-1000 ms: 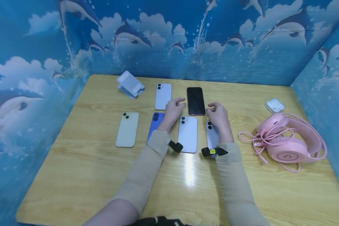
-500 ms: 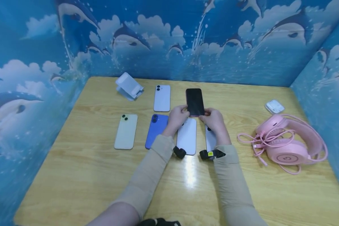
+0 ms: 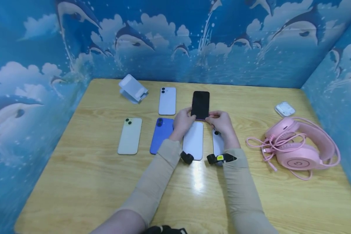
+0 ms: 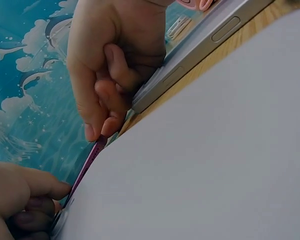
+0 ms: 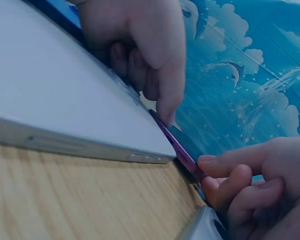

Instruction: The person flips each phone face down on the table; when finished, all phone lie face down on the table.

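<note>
A phone with a black screen (image 3: 200, 104) lies face up at the middle back of the group. My left hand (image 3: 183, 123) pinches its near left corner, and my right hand (image 3: 221, 123) pinches its near right corner. Its pinkish-purple edge (image 5: 182, 152) shows between the two hands in the right wrist view. Just in front lies a white phone (image 3: 193, 143), back up, its camera end hidden by my left hand. A blue phone (image 3: 161, 136) is beside my left wrist. Partly covered by my right hand and wrist is a pale phone (image 3: 218, 144).
Further left lie a pale yellow-green phone (image 3: 130, 136) and a pale lilac phone (image 3: 167, 101). A folding phone stand (image 3: 133, 88) is at the back left. On the right are pink headphones (image 3: 299, 146) with a coiled cable and a small white item (image 3: 284, 109) in clear packaging.
Both hands came in from the sides and took hold of the black-screen phone's near corners. The phone has since turned slightly straighter and shifted a little left.
</note>
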{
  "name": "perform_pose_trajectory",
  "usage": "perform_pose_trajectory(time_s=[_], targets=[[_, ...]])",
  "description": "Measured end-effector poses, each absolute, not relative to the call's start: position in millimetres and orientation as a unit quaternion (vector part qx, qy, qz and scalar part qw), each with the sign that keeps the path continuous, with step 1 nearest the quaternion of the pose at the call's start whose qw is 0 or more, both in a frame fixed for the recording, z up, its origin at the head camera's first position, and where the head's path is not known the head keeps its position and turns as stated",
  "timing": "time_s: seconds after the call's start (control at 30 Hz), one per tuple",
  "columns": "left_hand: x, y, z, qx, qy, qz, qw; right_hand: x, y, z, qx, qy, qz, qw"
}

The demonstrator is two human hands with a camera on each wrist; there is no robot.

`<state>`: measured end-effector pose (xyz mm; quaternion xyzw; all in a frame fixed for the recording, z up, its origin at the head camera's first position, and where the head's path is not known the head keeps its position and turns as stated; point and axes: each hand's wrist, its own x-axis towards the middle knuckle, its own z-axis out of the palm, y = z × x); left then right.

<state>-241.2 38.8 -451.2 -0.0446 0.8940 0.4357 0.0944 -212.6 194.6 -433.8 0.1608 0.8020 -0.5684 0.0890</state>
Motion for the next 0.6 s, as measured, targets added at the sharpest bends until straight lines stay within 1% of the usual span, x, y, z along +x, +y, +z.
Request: perform_pose_trajectory(time_s=[0.13,0.2,0.3,0.43,0.6], targets=[[-240.9,38.9,-449.7,-0.050,0.891,0.442,0.086,-214.3,196.8,-434.0,0.162,0.792,-0.579,0.104],[-240.2,38.7,-449.0,-0.049,0.892,0.442,0.080,-215.0,196.9,-433.3,0.164,0.782,-0.592,0.102],[-239.4,38.2,-448.7,-0.046,0.892,0.443,0.077,-215.8,196.1,-432.3,0.159,0.758,-0.627,0.087],[-239.8,37.8,-450.6,-0.044,0.886,0.454,0.080,-216.3,193.4,-432.1,0.127,0.729,-0.670,0.050],[-241.8,38.5,-453.0,-0.045,0.876,0.472,0.086,-214.9,188.7,-432.5,0.096,0.745,-0.659,0.030]])
